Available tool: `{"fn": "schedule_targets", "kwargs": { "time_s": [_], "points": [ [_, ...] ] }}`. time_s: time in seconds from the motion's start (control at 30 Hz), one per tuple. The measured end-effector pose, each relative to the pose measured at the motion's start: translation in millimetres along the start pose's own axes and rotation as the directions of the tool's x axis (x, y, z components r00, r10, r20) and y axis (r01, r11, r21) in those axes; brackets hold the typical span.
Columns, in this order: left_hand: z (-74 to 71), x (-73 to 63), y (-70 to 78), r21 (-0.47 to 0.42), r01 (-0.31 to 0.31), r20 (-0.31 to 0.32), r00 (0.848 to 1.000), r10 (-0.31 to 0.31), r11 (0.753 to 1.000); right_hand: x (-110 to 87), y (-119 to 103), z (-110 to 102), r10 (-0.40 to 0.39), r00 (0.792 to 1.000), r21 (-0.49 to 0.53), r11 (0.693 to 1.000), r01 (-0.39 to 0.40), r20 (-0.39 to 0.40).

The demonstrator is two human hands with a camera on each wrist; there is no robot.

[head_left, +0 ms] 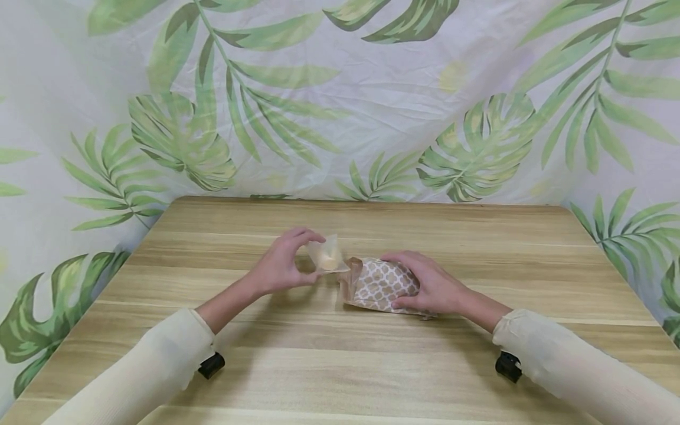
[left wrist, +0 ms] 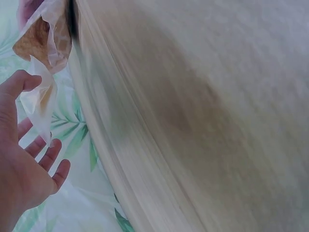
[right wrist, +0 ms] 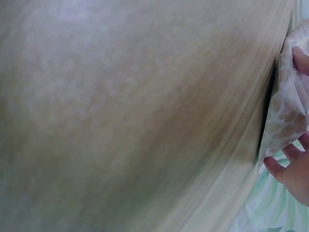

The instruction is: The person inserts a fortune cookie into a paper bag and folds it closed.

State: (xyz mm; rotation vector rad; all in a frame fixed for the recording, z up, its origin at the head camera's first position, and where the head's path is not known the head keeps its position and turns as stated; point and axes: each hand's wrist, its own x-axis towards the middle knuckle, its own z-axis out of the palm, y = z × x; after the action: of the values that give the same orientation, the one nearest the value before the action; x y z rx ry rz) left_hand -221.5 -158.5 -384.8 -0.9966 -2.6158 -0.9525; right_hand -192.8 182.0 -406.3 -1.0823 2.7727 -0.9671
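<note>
My left hand (head_left: 284,262) holds a small translucent packet (head_left: 329,255) between thumb and fingertips. Something pale yellow shows inside it. In the left wrist view the packet (left wrist: 41,99) spans from the thumb to the fingers. A brown paper bag (head_left: 379,283) with a white lattice pattern lies on its side, its crumpled mouth facing left, right at the packet's edge. Across the bag's right part, my right hand (head_left: 432,283) grips it, thumb along the near edge and fingers over the far edge. In the right wrist view the bag (right wrist: 287,106) sits partly behind the fingers.
Both hands work over a wood-grain table (head_left: 340,366). Behind its far edge hangs a pale cloth (head_left: 372,106) printed with green leaves. Dark wrist devices show beneath the left cuff (head_left: 212,366) and the right cuff (head_left: 508,366).
</note>
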Motion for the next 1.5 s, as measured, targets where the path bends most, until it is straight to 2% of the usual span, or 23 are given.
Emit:
{"fn": "schedule_targets", "kwargs": {
  "time_s": [0.23,0.43,0.7,0.87,1.0,1.13,1.5],
  "points": [
    [5.1,-1.6,6.3,0.026,-0.049,-0.022,0.999,0.049,0.998,-0.5,0,1,-0.001,1.0,0.001,1.0,0.001,-0.001],
    [8.9,-4.3,7.6,0.106,-0.095,-0.024,0.995,0.098,0.99,-0.6,1,1,-0.008,1.0,0.002,1.0,0.008,-0.002],
    [7.4,-9.3,11.7,0.241,-0.169,0.031,0.986,0.166,0.956,-0.7,1,0,-0.007,1.0,0.002,1.0,0.007,0.001],
    [5.5,-12.3,13.5,0.283,-0.211,0.057,0.977,0.203,0.936,-1.0,1,1,-0.01,1.0,0.002,1.0,0.01,-0.001],
    [4.9,-14.2,13.3,0.284,-0.242,0.072,0.97,0.232,0.928,-1.0,1,1,-0.014,1.0,0.004,1.0,0.014,-0.004],
    [4.8,-14.7,12.9,0.252,-0.258,0.089,0.966,0.242,0.933,-0.8,1,1,-0.01,1.0,0.005,1.0,0.01,-0.004],
    [2.2,-11.3,15.7,0.17,-0.236,0.17,0.963,0.207,0.957,1.0,-2,1,0.017,1.0,-0.017,1.0,-0.017,0.007]
  ]
}}
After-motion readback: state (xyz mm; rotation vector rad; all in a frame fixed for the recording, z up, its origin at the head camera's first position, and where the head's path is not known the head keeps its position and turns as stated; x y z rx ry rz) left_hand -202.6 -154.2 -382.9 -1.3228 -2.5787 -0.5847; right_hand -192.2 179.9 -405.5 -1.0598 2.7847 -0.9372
